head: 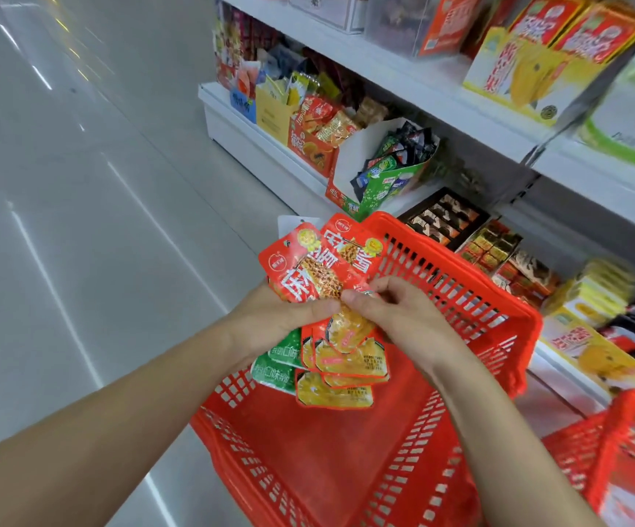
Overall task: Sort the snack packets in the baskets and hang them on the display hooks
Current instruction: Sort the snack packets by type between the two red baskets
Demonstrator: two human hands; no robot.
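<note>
My left hand (278, 317) grips a fanned bunch of snack packets above a red plastic basket (460, 294). Red packets (308, 260) stick up from the bunch, while yellow-and-red packets (350, 359) and green packets (278, 370) hang below it. My right hand (395, 317) meets the left at the middle of the bunch and pinches one of the packets between thumb and fingers. What I see of the basket's inside holds nothing. No display hooks are in view.
A second red basket (612, 450) stands at the lower right. White shop shelves (403, 70) run along the right, packed with snack boxes, among them a green display box (384, 176). Pale shiny floor (80, 222) stretches to the left.
</note>
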